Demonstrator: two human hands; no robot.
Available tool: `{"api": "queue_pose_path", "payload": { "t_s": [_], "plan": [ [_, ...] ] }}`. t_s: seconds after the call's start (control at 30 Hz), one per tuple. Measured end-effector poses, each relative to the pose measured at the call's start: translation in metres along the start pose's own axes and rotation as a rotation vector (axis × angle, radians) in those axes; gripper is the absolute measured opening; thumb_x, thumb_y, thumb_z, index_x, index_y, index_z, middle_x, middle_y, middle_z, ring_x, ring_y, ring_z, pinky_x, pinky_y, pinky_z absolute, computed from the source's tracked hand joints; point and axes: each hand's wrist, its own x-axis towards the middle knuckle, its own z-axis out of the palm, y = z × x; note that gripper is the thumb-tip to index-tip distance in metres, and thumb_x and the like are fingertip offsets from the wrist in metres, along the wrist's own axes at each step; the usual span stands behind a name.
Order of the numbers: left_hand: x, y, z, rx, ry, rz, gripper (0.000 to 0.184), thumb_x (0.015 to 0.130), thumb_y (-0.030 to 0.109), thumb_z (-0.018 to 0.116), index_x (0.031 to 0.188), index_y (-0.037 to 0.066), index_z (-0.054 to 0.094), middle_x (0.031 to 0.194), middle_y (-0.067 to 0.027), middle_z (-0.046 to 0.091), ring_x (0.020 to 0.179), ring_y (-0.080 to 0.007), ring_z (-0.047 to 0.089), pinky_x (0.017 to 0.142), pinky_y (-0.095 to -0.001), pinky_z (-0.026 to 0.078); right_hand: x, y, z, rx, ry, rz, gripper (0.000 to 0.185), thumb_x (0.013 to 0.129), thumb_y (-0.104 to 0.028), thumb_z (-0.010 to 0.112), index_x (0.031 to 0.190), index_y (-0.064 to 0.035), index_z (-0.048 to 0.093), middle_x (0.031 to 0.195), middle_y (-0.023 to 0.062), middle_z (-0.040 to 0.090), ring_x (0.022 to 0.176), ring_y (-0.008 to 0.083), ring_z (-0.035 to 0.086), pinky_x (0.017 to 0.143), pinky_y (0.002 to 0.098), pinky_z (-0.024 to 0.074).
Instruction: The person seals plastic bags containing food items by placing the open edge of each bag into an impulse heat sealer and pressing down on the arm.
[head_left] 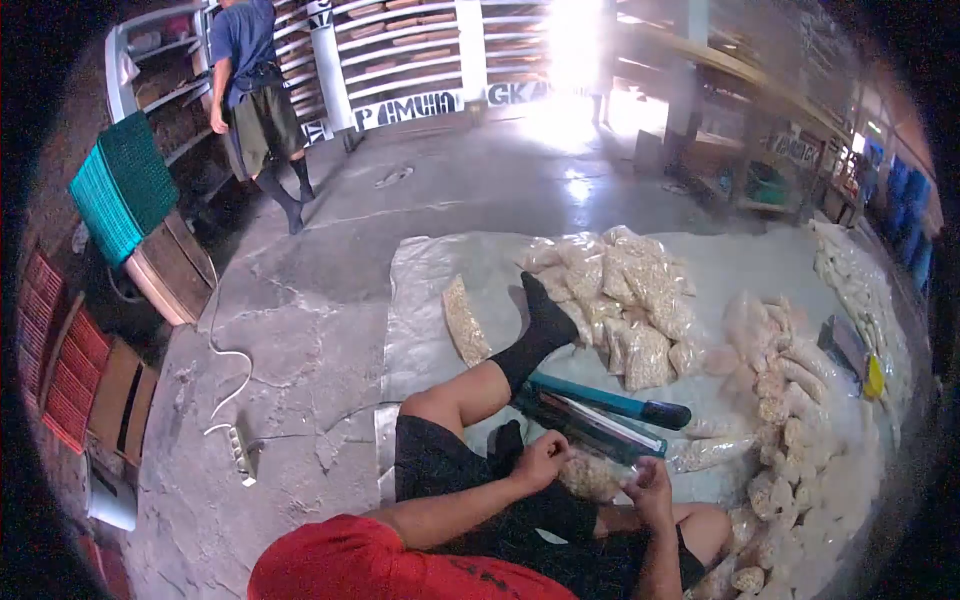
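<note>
A clear plastic bag of pale pieces (592,478) sits between my hands, just in front of a teal long-armed impulse sealer (606,400). My left hand (540,462) is closed at the bag's left upper corner. At its right upper corner, my right hand (651,492) pinches the plastic close to the near end of the sealer. The sealer's arm looks raised from its base. What the pieces inside are, I cannot make out.
Filled bags (630,280) are heaped beyond my foot, and one bag (463,322) lies apart on the white sheet (425,265). Open-topped bags (790,400) line the right side. A power strip (240,455) with a cord lies left. Another person (262,90) stands at the back left.
</note>
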Motion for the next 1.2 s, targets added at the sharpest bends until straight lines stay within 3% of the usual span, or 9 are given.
{"api": "queue_pose_path", "payload": {
  "t_s": [0.17,0.3,0.37,0.47,0.6,0.77,0.87,0.97,1.2],
  "plan": [
    [0.007,0.007,-0.008,-0.002,0.123,0.061,0.018,0.091,0.019,0.073,0.098,0.005,0.063,0.082,-0.0043,0.062,0.077,-0.0115,0.056,0.071,-0.0311,0.048,0.004,0.013,-0.012,-0.323,-0.138,0.118,0.023,0.082,0.004,0.076,0.095,-0.0066,0.061,0.078,-0.0025,0.059,0.071,0.0113,0.055,0.072,0.0259,0.0495],
    [0.009,0.009,-0.013,-0.447,0.224,-0.044,0.024,0.095,0.025,0.070,0.104,0.003,0.068,0.093,-0.0049,0.068,0.084,-0.0154,0.061,0.077,-0.0332,0.050,0.002,0.019,-0.008,-0.013,-0.048,0.198,0.014,0.089,-0.005,0.074,0.100,-0.0047,0.066,0.084,-0.0014,0.063,0.076,0.0101,0.057,0.075,0.0267,0.0490],
    [0.011,-0.003,-0.022,-0.055,-0.041,-0.059,0.028,0.096,0.028,0.068,0.108,0.002,0.068,0.095,-0.0048,0.068,0.087,-0.0149,0.061,0.078,-0.0333,0.049,0.006,0.029,-0.003,-0.272,0.015,-0.122,0.020,0.087,-0.017,0.079,0.093,-0.0030,0.066,0.082,0.0015,0.065,0.077,0.0134,0.060,0.074,0.0286,0.0495],
    [0.014,-0.009,-0.013,-0.166,-0.083,-0.251,0.024,0.097,0.027,0.065,0.099,0.003,0.064,0.087,-0.0044,0.065,0.085,-0.0121,0.058,0.077,-0.0333,0.048,0.011,0.035,-0.010,-0.131,0.011,0.009,0.017,0.089,-0.016,0.077,0.093,-0.0037,0.066,0.088,0.0017,0.066,0.083,0.0129,0.060,0.077,0.0284,0.0493],
    [0.019,-0.007,-0.007,-0.125,0.093,-0.070,0.018,0.098,0.022,0.061,0.100,0.004,0.062,0.090,-0.0077,0.065,0.086,-0.0175,0.060,0.082,-0.0347,0.049,0.007,0.015,-0.006,-0.054,0.051,0.067,0.014,0.091,-0.013,0.074,0.095,-0.0030,0.065,0.092,0.0016,0.066,0.086,0.0118,0.060,0.081,0.0284,0.0492],
    [0.016,-0.029,0.022,-0.111,-0.134,0.065,0.030,0.098,0.026,0.063,0.120,0.005,0.061,0.113,-0.0113,0.067,0.108,-0.0251,0.063,0.096,-0.0389,0.049,0.008,0.008,0.008,-0.009,-0.003,0.065,0.014,0.093,-0.013,0.072,0.097,-0.0014,0.065,0.092,0.0037,0.069,0.085,0.0130,0.062,0.083,0.0288,0.0510],
    [0.020,-0.011,0.009,0.073,-0.084,0.035,0.022,0.088,0.019,0.072,0.103,0.005,0.065,0.097,-0.0089,0.068,0.094,-0.0218,0.064,0.087,-0.0361,0.051,0.002,0.004,0.000,-0.108,-0.003,0.086,0.013,0.093,-0.011,0.072,0.098,-0.0006,0.066,0.091,0.0045,0.069,0.085,0.0134,0.063,0.082,0.0282,0.0512],
    [0.016,-0.001,-0.011,-0.232,-0.006,-0.154,0.010,0.093,0.013,0.068,0.095,0.005,0.062,0.093,-0.0063,0.067,0.090,-0.0170,0.065,0.083,-0.0342,0.052,0.002,0.000,-0.006,-0.054,0.167,0.160,0.013,0.093,-0.010,0.071,0.101,0.0002,0.067,0.090,0.0046,0.069,0.084,0.0141,0.064,0.079,0.0284,0.0525],
    [0.021,-0.006,-0.009,-0.376,0.019,-0.329,0.020,0.096,0.018,0.068,0.111,0.004,0.065,0.089,-0.0034,0.068,0.079,-0.0142,0.066,0.072,-0.0286,0.052,0.011,0.015,0.007,0.198,0.246,0.141,0.016,0.094,-0.017,0.072,0.099,-0.0026,0.068,0.089,0.0047,0.070,0.081,0.0135,0.066,0.078,0.0285,0.0547]
  ]
}}
